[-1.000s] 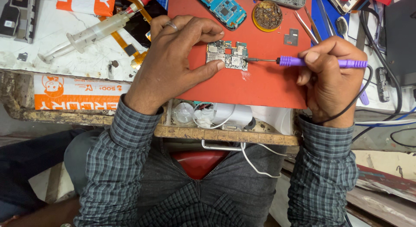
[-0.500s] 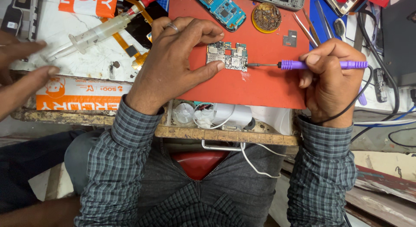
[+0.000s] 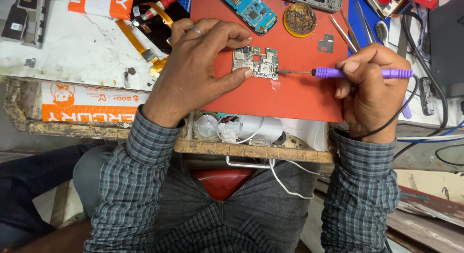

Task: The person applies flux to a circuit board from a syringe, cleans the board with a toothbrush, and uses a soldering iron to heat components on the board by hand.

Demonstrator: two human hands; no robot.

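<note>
A small phone circuit board (image 3: 256, 63) lies on a red work mat (image 3: 299, 96). My left hand (image 3: 198, 69) pins the board between thumb and fingers at its left edge. My right hand (image 3: 374, 91) grips a purple-handled soldering iron (image 3: 360, 73) held level, its metal tip touching the board's right edge. A black cable runs from the iron's handle around my right wrist.
A blue circuit board (image 3: 251, 10), a round tin of brown tip cleaner (image 3: 299, 20), tweezers (image 3: 344, 33) and a small metal shield (image 3: 326, 43) lie at the mat's far side. Orange flex strips and a red-handled screwdriver (image 3: 162, 4) lie left. An open drawer (image 3: 241, 130) holds white cables.
The syringe on the left white surface is gone, and another person's hand that reached in at the left edge half a second ago has left. My hands and the iron hold their places.
</note>
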